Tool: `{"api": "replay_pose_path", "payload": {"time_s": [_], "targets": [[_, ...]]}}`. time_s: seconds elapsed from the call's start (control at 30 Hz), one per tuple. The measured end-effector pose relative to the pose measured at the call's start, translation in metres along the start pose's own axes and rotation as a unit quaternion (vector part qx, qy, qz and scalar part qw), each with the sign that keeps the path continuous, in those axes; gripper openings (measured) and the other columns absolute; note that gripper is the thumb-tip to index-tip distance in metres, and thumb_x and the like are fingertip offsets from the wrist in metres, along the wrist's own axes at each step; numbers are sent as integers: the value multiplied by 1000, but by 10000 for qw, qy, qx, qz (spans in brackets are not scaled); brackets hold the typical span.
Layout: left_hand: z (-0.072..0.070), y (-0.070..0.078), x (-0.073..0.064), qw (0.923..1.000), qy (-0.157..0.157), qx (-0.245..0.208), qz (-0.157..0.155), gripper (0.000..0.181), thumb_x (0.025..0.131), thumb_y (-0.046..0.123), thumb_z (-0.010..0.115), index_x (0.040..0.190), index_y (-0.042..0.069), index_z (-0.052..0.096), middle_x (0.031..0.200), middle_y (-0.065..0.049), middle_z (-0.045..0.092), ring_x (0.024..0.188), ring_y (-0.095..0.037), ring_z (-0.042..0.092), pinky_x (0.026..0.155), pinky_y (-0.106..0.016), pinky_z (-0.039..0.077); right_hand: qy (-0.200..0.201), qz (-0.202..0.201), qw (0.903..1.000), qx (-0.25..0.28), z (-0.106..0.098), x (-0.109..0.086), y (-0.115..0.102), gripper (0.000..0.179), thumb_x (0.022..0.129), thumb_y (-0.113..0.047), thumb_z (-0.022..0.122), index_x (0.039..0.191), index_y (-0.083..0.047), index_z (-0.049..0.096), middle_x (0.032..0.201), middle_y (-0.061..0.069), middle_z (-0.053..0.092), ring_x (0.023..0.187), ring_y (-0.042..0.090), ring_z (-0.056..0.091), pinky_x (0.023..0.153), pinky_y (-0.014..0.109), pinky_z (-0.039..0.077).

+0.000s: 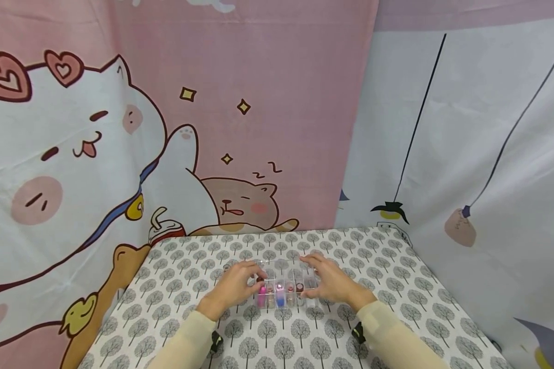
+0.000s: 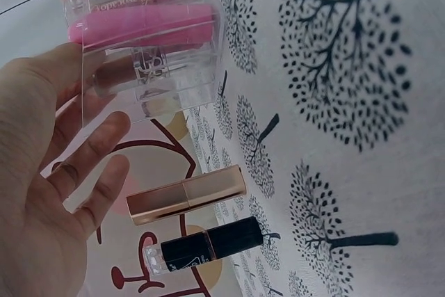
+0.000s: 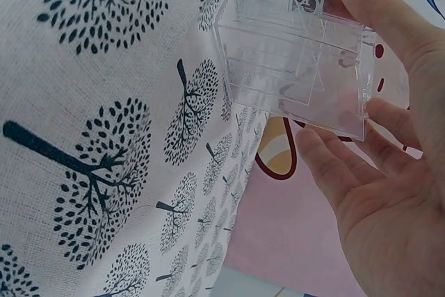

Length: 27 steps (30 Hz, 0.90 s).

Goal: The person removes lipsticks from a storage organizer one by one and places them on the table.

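A clear plastic organizer (image 1: 310, 283) with compartments stands on the table, lip-makeup tubes lined up along its front row. Among them are a bright pink tube (image 2: 142, 27), a pink-and-blue tube (image 1: 280, 297) and a dark-capped one (image 1: 299, 288). At its left end my left hand (image 1: 236, 285) holds the organizer, thumb in front and fingers toward the back. My right hand (image 1: 332, 281) grips the other end, its thumb (image 3: 358, 1) on the near side and other fingers round the back edge. The compartments seen nearest the right hand in the right wrist view hold nothing.
Behind the left hand, outside the organizer, a gold lipstick (image 2: 186, 196) and a black lipstick (image 2: 208, 245) with a clear end stand upright on the cloth. A tree-print tablecloth (image 1: 283, 348) covers the table. Printed curtains (image 1: 277, 102) hang along the back and sides.
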<state>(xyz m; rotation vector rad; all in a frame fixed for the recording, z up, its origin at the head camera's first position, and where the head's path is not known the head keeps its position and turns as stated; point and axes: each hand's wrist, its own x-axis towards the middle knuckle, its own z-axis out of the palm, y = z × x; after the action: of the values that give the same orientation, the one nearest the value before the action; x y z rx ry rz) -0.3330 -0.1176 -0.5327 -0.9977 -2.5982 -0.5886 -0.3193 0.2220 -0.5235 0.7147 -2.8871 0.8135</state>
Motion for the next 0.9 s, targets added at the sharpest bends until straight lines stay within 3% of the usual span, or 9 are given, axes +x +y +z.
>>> {"api": "replay_pose_path", "payload": {"time_s": [0.47,0.63,0.9], "targets": [[-2,0,-1,9999,-87,-1,-132,18,105,23,89,123,22,86,124,5,85,111,-16,81,101,-39,72,10,-56,10000,16,-1,0,1,108,86,-45,104,175,-14,51,176,18,54,152,48,63,126,75,55],[-6,0,1,9997,-75,-70,-226,18,106,26,88,123,21,86,123,5,84,110,-14,80,100,-36,72,14,-23,10000,2,0,0,2,109,85,-46,104,175,-16,51,177,16,54,148,45,65,125,73,57],[-8,1,2,9997,79,-113,-185,18,105,24,90,122,20,86,123,4,85,110,-15,81,102,-39,73,-1,-33,10000,-24,2,2,5,110,86,-50,103,175,-14,50,178,19,52,155,50,60,128,78,52]]}}
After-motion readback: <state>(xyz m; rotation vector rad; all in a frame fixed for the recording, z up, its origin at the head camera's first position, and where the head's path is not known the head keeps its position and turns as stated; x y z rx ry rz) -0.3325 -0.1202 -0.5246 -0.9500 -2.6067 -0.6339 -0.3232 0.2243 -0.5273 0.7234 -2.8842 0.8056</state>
